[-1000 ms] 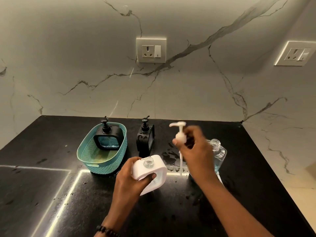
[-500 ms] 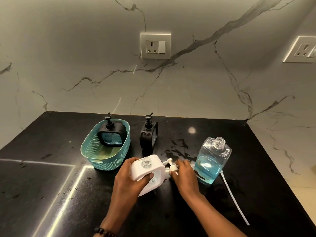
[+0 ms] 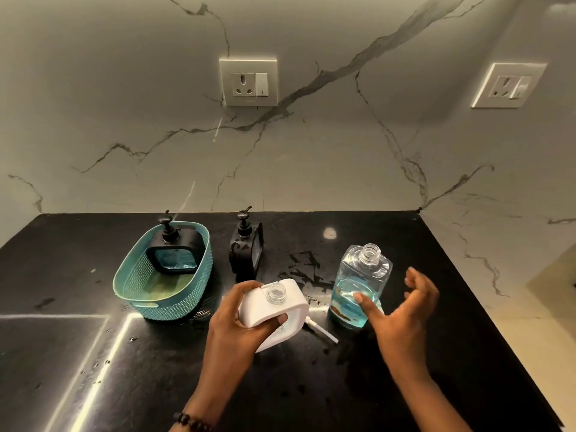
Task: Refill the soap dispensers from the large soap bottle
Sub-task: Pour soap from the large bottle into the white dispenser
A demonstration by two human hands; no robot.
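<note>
The counter (image 3: 405, 385) is black with pale streaks of reflected light; the wall (image 3: 124, 88) behind is cream marble with dark veins. The basket (image 3: 174, 304) is teal — a dotted weave. Two dispensers (image 3: 174, 251) (image 3: 246, 251) are black, one (image 3: 274, 313) is white. The clear bottle (image 3: 358, 291) holds blue soap.

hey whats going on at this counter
A person is refilling soap dispensers. The left hand grips a white dispenser with its pump off and neck open. The right hand is open, reaching for the uncapped large soap bottle, which is part full of blue soap and stands on the black counter. A white pump lies between them. One black dispenser sits in a teal basket, another beside it.
</note>
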